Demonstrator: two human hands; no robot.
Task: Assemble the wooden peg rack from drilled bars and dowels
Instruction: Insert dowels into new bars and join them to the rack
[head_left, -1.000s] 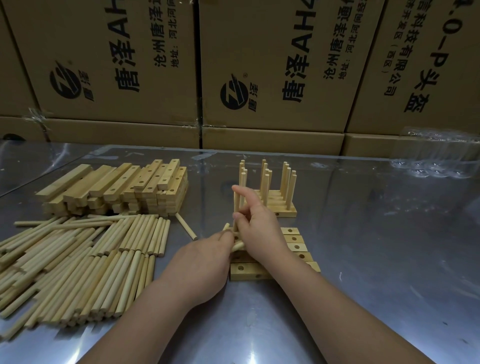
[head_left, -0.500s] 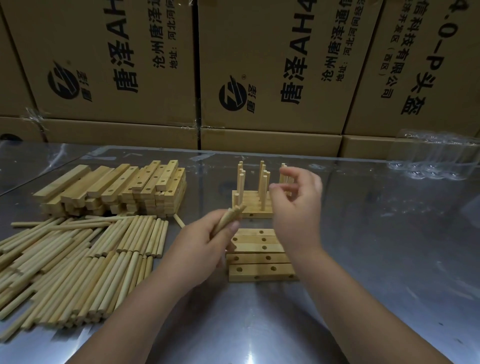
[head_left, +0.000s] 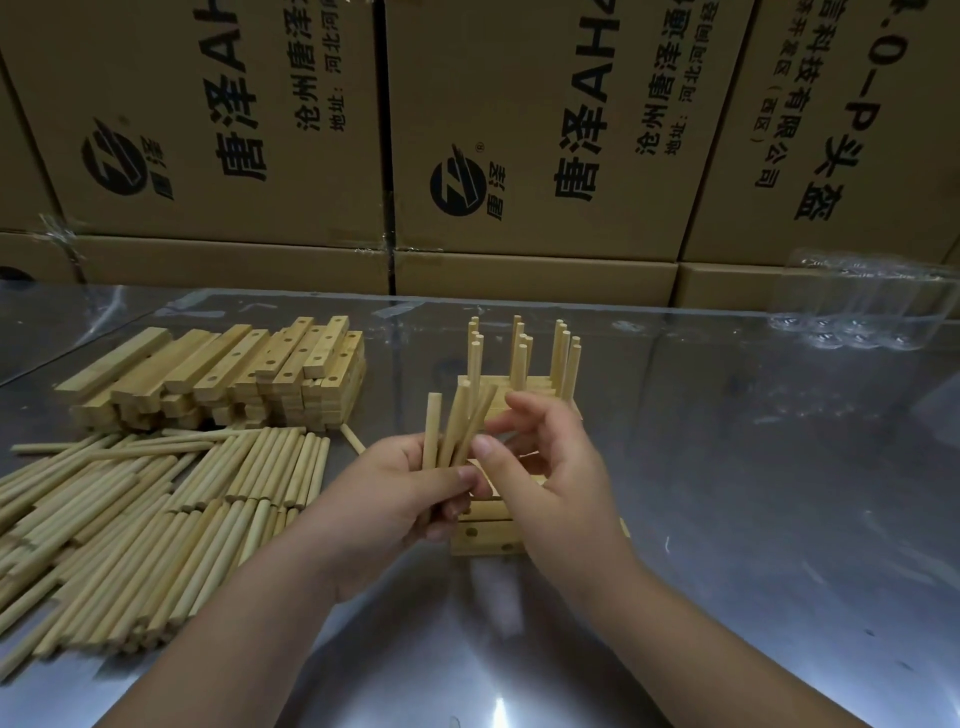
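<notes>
My left hand (head_left: 387, 499) grips a small bundle of dowels (head_left: 452, 426) that point upward, fanned out above its fingers. My right hand (head_left: 550, 467) is beside them, thumb and fingertips pinching one dowel of the bundle. Behind the hands stand drilled bars fitted with upright pegs (head_left: 522, 358). Under the hands lie several drilled bars side by side (head_left: 483, 535), partly hidden by my right wrist.
A stack of drilled bars (head_left: 218, 374) sits at the back left, with a wide spread of loose dowels (head_left: 145, 509) in front of it. Cardboard boxes (head_left: 519, 130) wall off the back. Clear plastic packaging (head_left: 857, 306) lies at the back right on the shiny table.
My left hand has lifted and turned the dowel bundle upright. My right hand has come back from the pegged bars to the bundle and pinches a dowel.
</notes>
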